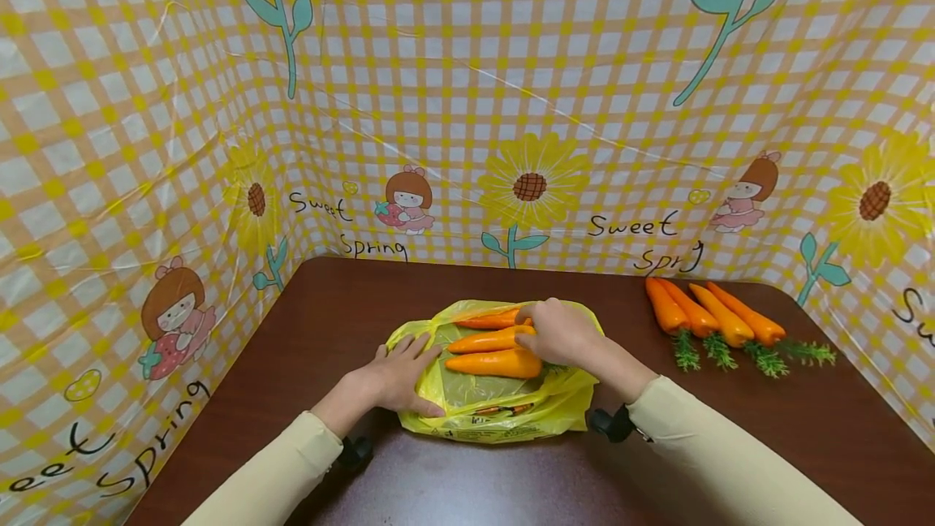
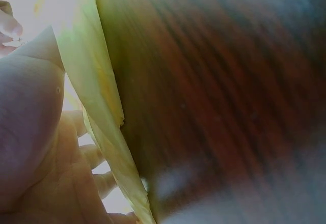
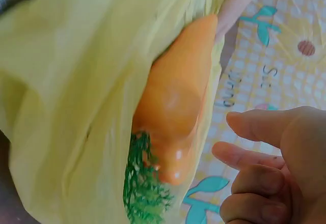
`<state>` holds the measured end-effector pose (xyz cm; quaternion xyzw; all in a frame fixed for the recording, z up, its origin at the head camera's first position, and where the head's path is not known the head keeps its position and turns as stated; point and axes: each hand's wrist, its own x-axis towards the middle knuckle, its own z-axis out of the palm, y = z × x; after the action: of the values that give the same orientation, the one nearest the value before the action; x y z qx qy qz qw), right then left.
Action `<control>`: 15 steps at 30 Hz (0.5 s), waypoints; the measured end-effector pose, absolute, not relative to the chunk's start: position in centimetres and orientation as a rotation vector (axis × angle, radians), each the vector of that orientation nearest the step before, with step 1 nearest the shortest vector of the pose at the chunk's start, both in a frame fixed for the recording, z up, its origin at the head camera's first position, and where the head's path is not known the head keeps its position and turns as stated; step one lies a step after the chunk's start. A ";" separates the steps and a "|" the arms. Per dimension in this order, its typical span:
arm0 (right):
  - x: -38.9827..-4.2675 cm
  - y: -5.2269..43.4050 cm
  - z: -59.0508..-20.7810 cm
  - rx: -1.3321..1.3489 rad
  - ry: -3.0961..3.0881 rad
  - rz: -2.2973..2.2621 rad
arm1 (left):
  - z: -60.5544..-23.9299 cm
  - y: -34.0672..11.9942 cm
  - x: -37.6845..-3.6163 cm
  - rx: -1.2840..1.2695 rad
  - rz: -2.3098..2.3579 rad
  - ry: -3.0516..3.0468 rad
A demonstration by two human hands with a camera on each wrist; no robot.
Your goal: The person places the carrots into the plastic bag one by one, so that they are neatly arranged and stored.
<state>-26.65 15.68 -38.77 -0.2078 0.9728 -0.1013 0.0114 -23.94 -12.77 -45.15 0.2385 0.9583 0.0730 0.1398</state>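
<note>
A yellow plastic bag (image 1: 504, 428) lies spread on the table, its mouth facing up, with three orange carrots (image 1: 495, 364) visible inside. My left hand (image 1: 398, 376) rests on the bag's left end with fingers spread; the left wrist view shows the bag's edge (image 2: 102, 81) beside the palm. Over the carrots' leafy ends is my right hand (image 1: 562, 329). In the right wrist view, its thumb and forefinger are apart and hold nothing, while the other fingers bend loosely. There, green leaves (image 3: 145, 183) and a carrot (image 3: 175, 86) show at the bag's opening.
Several more carrots (image 1: 719, 319) with green tops lie side by side at the table's right rear. Behind the brown table (image 1: 351, 286) and along its sides hangs a checked cloth (image 1: 453, 112) with sunflowers and cartoon figures.
</note>
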 end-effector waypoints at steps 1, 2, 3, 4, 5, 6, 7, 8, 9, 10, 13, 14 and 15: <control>-26.9 15.8 -38.8 -0.629 3.033 -0.316 | -45.1 -12.8 -23.9 0.689 0.216 2.767; -27.2 16.0 -38.8 -0.606 3.035 -0.311 | -45.2 -12.8 -23.9 0.690 0.218 2.766; -27.4 16.1 -38.8 -0.583 3.034 -0.307 | -45.2 -12.8 -23.9 0.690 0.220 2.764; -27.7 16.2 -38.9 -0.558 3.032 -0.306 | -45.2 -12.8 -23.9 0.690 0.221 2.763; -28.0 16.4 -38.9 -0.535 3.026 -0.314 | -45.2 -12.8 -23.9 0.688 0.222 2.761; -28.2 16.5 -38.9 -0.522 3.020 -0.316 | -45.2 -12.8 -23.9 0.689 0.217 2.762; -28.5 16.6 -38.9 -0.508 3.013 -0.317 | -45.2 -12.8 -23.9 0.688 0.212 2.764; -28.8 16.7 -38.9 -0.493 3.006 -0.319 | -45.2 -12.8 -23.9 0.687 0.208 2.765; -29.1 16.7 -39.0 -0.480 3.002 -0.317 | -45.2 -12.9 -23.9 0.686 0.206 2.767; -29.3 16.8 -39.0 -0.466 3.001 -0.316 | -45.2 -12.9 -23.9 0.687 0.205 2.770; -30.1 17.0 -39.2 -0.433 2.998 -0.307 | -45.2 -12.9 -23.9 0.691 0.208 2.772; -30.4 17.1 -39.3 -0.425 2.997 -0.305 | -45.1 -12.9 -23.9 0.692 0.211 2.771; -30.6 17.1 -39.4 -0.426 2.996 -0.305 | -45.1 -12.9 -23.9 0.693 0.213 2.770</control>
<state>-30.60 17.07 -39.37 -0.1398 0.9838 -0.1000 0.0501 -23.92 -12.89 -45.12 0.2398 0.9581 0.0735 0.1387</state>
